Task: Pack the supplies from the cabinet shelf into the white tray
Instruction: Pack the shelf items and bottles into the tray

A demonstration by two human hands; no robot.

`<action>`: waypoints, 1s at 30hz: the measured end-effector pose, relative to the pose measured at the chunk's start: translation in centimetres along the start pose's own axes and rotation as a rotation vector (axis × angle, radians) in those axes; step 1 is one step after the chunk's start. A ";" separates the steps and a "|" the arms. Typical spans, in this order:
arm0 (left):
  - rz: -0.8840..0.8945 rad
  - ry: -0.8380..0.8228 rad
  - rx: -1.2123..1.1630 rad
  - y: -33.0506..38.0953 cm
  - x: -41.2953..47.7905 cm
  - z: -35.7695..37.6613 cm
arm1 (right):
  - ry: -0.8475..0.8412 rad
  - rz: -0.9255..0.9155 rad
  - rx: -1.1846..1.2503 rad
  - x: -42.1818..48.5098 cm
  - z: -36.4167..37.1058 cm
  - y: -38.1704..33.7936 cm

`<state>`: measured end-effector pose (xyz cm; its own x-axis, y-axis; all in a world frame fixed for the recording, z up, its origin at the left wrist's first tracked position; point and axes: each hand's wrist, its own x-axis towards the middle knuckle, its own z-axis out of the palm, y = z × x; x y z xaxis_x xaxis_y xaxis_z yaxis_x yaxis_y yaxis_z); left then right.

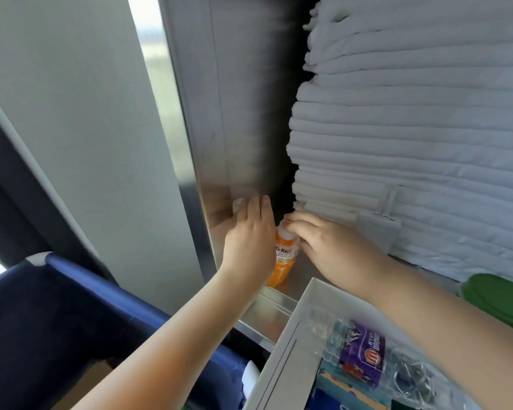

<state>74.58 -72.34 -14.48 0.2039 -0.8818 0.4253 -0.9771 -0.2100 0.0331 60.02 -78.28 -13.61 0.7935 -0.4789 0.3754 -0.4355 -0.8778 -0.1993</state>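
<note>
Reaching into the cabinet shelf (267,315), both hands at 1 orange bottle (283,255). Bottle stands upright at the shelf's front left corner, close to the metal side wall. Right hand (329,244) curled over its white cap, gripping. Left hand (251,232) flat, fingers straight, lying along the bottle's left side; whether it presses or only steadies, cannot tell. White tray (282,350) sits at the shelf's front edge, just right of the bottle; only its near corner shows.

Already in tray: 1 clear plastic bag (397,359) with a purple packet inside, a teal packet under it.

Left on shelf: the bottle, 1 white plug (378,224) leaning against stacked white towels (412,128), green lids (498,300) at the right edge.

Judgement: packing partly done; bottle is the item in hand, not yet lifted; plug and lids may follow if they count as supplies
</note>
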 end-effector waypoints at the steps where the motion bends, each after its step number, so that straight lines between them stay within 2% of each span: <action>1: 0.011 0.003 -0.007 0.0 -0.1 0.1 | 0.001 0.010 0.032 -0.1 -0.2 0.0; 10: -0.071 -0.067 0.119 0.2 1.2 0.4 | 0.080 0.063 0.061 1.6 -0.6 -0.6; 15: -0.060 -0.002 0.102 -0.4 1.5 0.4 | 0.102 0.121 0.131 1.9 0.5 0.3; 23: -0.029 0.044 -0.038 -1.0 1.2 0.1 | 0.057 0.063 0.123 1.5 2.6 0.8; 27: -0.003 0.058 -0.072 -1.2 1.2 0.0 | 0.116 0.134 0.331 2.2 2.3 0.5; 30: 0.015 0.058 -0.062 -1.3 1.3 0.1 | 0.076 0.113 0.398 2.9 2.1 0.5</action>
<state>76.09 -73.26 -14.02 0.1876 -0.8584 0.4775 -0.9822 -0.1690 0.0820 62.95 -80.08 -14.50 0.7103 -0.5833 0.3940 -0.3074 -0.7606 -0.5718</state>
